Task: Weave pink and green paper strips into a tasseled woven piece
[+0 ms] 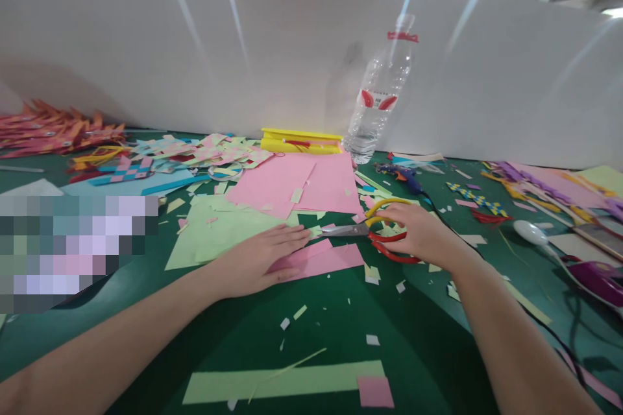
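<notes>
My left hand (pixel 260 258) lies flat and open, fingers stretched out, pressing on a pink paper sheet (pixel 331 259) on the green table. My right hand (pixel 421 233) is closed around the yellow and red handles of a pair of scissors (pixel 363 229). The metal blades point left toward my left fingertips and lie low over the paper. A light green sheet (pixel 219 233) lies just left of my left hand.
A clear water bottle (pixel 382 94) and a yellow box (pixel 300 141) stand by the white back wall. Larger pink sheets (pixel 296 185), woven paper strips (pixel 126 170), a blue glue gun (pixel 403 175), a green strip (pixel 282 381) and paper scraps cover the green table (pixel 341 318).
</notes>
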Demonstrator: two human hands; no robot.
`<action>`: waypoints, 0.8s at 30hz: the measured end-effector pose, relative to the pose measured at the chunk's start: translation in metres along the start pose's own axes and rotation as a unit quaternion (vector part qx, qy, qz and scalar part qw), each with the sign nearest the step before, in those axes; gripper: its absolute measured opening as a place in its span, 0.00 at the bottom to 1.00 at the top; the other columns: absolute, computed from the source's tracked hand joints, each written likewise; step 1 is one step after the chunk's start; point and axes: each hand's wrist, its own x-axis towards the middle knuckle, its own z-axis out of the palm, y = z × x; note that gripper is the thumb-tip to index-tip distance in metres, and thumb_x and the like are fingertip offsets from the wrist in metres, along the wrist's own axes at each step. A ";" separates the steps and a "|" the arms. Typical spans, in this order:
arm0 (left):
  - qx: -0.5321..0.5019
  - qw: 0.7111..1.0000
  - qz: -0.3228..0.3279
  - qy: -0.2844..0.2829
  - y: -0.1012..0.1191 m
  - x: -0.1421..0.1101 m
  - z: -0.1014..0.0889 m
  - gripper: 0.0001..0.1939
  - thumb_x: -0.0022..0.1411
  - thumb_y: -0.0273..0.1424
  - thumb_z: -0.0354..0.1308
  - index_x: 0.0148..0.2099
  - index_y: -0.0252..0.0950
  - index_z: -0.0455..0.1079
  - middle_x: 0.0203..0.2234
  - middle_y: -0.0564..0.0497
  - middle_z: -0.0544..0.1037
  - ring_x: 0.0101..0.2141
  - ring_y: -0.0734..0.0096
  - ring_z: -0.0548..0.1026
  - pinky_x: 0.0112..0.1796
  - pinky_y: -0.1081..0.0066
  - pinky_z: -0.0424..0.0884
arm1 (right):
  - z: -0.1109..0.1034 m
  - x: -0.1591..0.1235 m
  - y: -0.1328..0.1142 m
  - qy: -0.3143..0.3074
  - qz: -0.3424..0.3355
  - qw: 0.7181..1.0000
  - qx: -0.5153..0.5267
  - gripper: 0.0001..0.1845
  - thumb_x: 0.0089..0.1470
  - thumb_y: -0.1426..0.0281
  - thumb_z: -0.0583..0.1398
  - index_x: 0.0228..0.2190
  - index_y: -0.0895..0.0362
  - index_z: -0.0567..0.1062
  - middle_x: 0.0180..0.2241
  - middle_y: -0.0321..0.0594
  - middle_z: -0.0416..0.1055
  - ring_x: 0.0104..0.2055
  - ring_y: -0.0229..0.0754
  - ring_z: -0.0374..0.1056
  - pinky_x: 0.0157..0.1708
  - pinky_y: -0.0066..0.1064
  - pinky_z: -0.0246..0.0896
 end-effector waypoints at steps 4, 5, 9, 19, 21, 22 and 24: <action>-0.002 1.000 -0.008 -0.013 0.000 0.000 0.000 0.29 0.70 0.46 0.45 0.67 0.40 0.51 0.65 0.53 0.55 0.64 0.66 0.52 0.64 0.61 0.47 | -0.001 0.000 0.002 -0.007 0.001 1.000 -0.012 0.18 0.49 0.63 0.60 0.42 0.50 0.78 0.47 0.41 0.75 0.49 0.52 0.69 0.50 0.46 0.65; -0.005 1.000 -0.011 -0.017 0.000 0.000 -0.001 0.29 0.69 0.46 0.45 0.67 0.41 0.51 0.65 0.53 0.55 0.64 0.65 0.52 0.64 0.61 0.47 | -0.001 0.000 0.003 -0.010 0.002 1.000 -0.014 0.18 0.49 0.63 0.60 0.43 0.51 0.78 0.47 0.42 0.75 0.49 0.53 0.69 0.50 0.46 0.65; -0.007 0.999 -0.023 -0.024 0.000 0.000 0.000 0.30 0.69 0.48 0.43 0.67 0.42 0.51 0.65 0.54 0.55 0.65 0.65 0.52 0.64 0.62 0.47 | 0.000 0.000 0.008 -0.020 0.010 1.000 -0.022 0.21 0.49 0.61 0.60 0.45 0.54 0.77 0.48 0.46 0.74 0.50 0.55 0.69 0.49 0.49 0.65; -0.004 1.000 -0.023 -0.020 0.001 0.000 -0.001 0.29 0.69 0.48 0.43 0.67 0.43 0.52 0.65 0.54 0.56 0.64 0.63 0.53 0.64 0.61 0.48 | 0.002 -0.004 0.020 0.007 0.047 0.999 0.014 0.22 0.46 0.57 0.62 0.44 0.50 0.76 0.49 0.43 0.73 0.52 0.56 0.67 0.50 0.51 0.64; -0.001 1.000 -0.026 -0.013 0.001 -0.001 0.000 0.29 0.69 0.48 0.43 0.67 0.44 0.53 0.65 0.54 0.56 0.64 0.62 0.55 0.63 0.61 0.52 | 0.002 -0.005 0.019 0.021 0.053 0.998 0.031 0.22 0.47 0.57 0.62 0.44 0.50 0.75 0.50 0.42 0.72 0.51 0.55 0.67 0.50 0.49 0.64; 0.000 1.000 -0.029 -0.008 0.000 -0.002 0.000 0.28 0.69 0.48 0.43 0.66 0.44 0.53 0.65 0.54 0.56 0.63 0.62 0.55 0.62 0.60 0.53 | 0.001 -0.005 0.019 0.028 0.057 0.997 0.037 0.23 0.47 0.56 0.62 0.44 0.51 0.74 0.50 0.43 0.71 0.51 0.55 0.67 0.49 0.48 0.64; 0.001 1.000 -0.029 -0.001 0.000 -0.003 0.001 0.28 0.69 0.48 0.43 0.67 0.45 0.53 0.65 0.54 0.55 0.63 0.61 0.56 0.61 0.60 0.55 | 0.002 -0.006 0.020 0.035 0.051 0.997 0.044 0.24 0.47 0.56 0.61 0.45 0.52 0.73 0.51 0.45 0.70 0.51 0.56 0.67 0.49 0.48 0.64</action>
